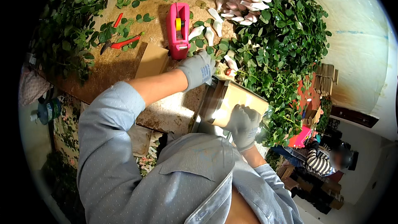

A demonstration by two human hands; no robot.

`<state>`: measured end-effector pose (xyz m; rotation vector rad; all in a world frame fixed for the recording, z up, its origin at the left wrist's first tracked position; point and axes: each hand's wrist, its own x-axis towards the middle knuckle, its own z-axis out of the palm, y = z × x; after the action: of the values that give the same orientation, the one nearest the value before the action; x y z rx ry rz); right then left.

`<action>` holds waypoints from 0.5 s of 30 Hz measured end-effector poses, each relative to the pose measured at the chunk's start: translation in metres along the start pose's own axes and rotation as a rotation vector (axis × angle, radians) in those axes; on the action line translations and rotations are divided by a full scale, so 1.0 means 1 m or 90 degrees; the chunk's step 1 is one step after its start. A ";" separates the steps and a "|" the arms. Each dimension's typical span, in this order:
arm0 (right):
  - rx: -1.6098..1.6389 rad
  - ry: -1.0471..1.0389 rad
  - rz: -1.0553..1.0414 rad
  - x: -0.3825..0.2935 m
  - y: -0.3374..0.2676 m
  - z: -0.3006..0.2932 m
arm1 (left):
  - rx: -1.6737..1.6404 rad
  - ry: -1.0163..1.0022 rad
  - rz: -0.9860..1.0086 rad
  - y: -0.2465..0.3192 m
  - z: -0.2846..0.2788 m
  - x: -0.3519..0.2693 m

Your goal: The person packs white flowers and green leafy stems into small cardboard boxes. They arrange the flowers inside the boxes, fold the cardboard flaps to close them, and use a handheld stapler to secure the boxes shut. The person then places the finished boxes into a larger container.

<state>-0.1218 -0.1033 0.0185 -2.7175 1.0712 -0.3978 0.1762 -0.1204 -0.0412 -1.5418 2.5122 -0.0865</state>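
My left hand (pixel 199 68), in a grey glove, is by the front of a pink tape dispenser (pixel 178 31) with a yellow core. Its fingers are curled and partly hidden; whether they hold anything cannot be told. My right hand (pixel 244 126), also gloved, has bent fingers against the tan cardboard (pixel 231 99) in a metal frame (pixel 248 91); its grip is unclear. Just beyond the frame lie a red rose bud (pixel 230 72) and a white net-sleeved bud (pixel 230 62). More sleeved buds (pixel 209 35) lie right of the dispenser.
Red-handled pruning shears (pixel 124 42) and folded cardboard (pixel 150 60) lie on the worn table (pixel 164 115). Leafy stems (pixel 68 37) cover its left; a large pile of stems (pixel 279 37) with sleeved heads (pixel 252 0) fills the right. A person (pixel 320 160) in stripes is farther right.
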 end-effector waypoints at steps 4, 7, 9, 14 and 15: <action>-0.011 0.005 -0.005 0.000 -0.001 0.002 | 0.043 -0.007 -0.019 0.022 -0.016 -0.040; -0.033 -0.002 -0.004 -0.002 0.003 0.006 | -0.004 -0.033 0.023 0.046 -0.010 -0.072; -0.026 0.005 -0.014 -0.003 0.005 0.005 | -0.064 -0.027 0.043 0.065 -0.012 -0.089; -0.027 0.022 -0.005 -0.005 0.008 0.008 | -0.057 0.043 -0.001 0.092 -0.016 -0.105; -0.033 0.026 -0.007 -0.006 0.010 0.010 | -0.056 0.055 -0.025 0.094 -0.020 -0.106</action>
<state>-0.1289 -0.1060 0.0052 -2.7730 1.0915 -0.4361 0.1366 0.0157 -0.0213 -1.6546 2.5855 -0.0503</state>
